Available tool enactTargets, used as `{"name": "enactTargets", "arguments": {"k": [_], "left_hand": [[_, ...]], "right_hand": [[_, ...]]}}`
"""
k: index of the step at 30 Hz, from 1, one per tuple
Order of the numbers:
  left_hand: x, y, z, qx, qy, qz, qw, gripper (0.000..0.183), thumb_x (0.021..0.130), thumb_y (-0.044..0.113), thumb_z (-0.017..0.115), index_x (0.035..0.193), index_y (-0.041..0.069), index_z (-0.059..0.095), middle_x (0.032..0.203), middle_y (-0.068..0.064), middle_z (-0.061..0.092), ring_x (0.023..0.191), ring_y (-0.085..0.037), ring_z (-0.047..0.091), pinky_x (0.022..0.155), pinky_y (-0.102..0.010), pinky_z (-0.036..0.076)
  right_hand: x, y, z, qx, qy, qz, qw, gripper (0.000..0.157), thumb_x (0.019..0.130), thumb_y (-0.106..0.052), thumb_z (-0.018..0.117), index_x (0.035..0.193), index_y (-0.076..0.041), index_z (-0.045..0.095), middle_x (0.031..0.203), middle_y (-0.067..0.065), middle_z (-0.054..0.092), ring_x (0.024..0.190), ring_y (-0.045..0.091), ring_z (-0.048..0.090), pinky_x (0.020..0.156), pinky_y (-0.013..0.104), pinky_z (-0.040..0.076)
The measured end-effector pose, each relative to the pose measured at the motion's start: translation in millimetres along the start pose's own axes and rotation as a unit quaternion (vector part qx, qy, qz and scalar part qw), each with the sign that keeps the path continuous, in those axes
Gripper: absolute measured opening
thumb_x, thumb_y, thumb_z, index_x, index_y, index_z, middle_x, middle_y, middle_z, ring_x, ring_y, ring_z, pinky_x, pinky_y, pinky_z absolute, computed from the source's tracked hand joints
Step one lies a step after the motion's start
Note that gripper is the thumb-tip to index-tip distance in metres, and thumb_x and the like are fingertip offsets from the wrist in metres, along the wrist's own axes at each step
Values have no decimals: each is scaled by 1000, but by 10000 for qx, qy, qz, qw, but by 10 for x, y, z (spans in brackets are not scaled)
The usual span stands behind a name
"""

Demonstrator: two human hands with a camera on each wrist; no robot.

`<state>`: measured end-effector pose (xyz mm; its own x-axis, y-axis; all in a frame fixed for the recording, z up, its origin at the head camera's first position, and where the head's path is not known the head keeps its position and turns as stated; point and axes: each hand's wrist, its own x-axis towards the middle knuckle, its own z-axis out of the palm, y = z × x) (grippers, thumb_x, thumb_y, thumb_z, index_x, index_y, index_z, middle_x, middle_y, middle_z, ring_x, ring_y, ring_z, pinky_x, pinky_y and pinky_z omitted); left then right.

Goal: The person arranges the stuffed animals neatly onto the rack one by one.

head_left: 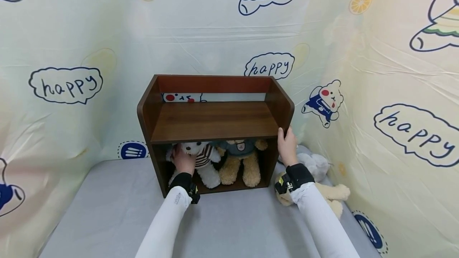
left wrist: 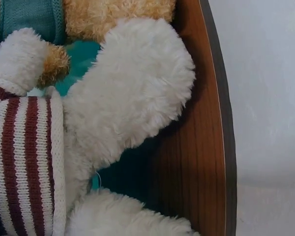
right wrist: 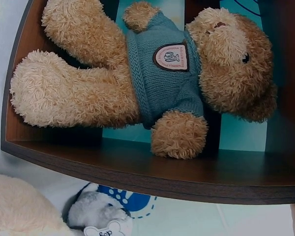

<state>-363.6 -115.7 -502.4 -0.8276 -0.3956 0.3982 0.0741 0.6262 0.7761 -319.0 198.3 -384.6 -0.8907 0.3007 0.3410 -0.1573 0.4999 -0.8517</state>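
A brown wooden two-tier shelf (head_left: 215,120) stands against the back wall. In its lower compartment sit a white plush toy (head_left: 208,174) in a striped sweater and a tan teddy bear (head_left: 233,168) in a teal sweater. My left hand (head_left: 184,161) reaches into that compartment and holds the white plush toy near its head; its fingertips are partly hidden. With my right hand (head_left: 288,148) I grip the front edge of the shelf's right side panel. The left wrist view shows the toy's striped sweater (left wrist: 27,162) and furry legs, with no hand visible.
Right of the shelf lie a grey plush toy (head_left: 315,164) and a cream plush toy (head_left: 335,194), partly behind my right forearm. A grey cloth (head_left: 107,202) covers the surface underneath. Printed fabric walls (head_left: 201,43) rise behind and on the right.
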Motion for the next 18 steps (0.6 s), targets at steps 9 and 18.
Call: {"name": "enactTargets", "arguments": {"k": [9,18], "left_hand": [[25,-70,41,-5,89,29,10000,68,76,18,73,127,-10,38,126,-32,42,122,-42,31,101,-53,23],[60,-188,101,26,164,97,9998,53,83,20,67,123,-3,41,122,-30,48,118,-42,38,97,-53,28]], "right_hand": [[5,-1,5,5,18,21,10000,33,98,-21,40,119,3,44,119,23,52,98,31,49,81,42,40],[9,-1,8,19,51,1,10000,33,98,-22,40,119,3,45,119,23,52,98,31,49,81,43,39]]}}
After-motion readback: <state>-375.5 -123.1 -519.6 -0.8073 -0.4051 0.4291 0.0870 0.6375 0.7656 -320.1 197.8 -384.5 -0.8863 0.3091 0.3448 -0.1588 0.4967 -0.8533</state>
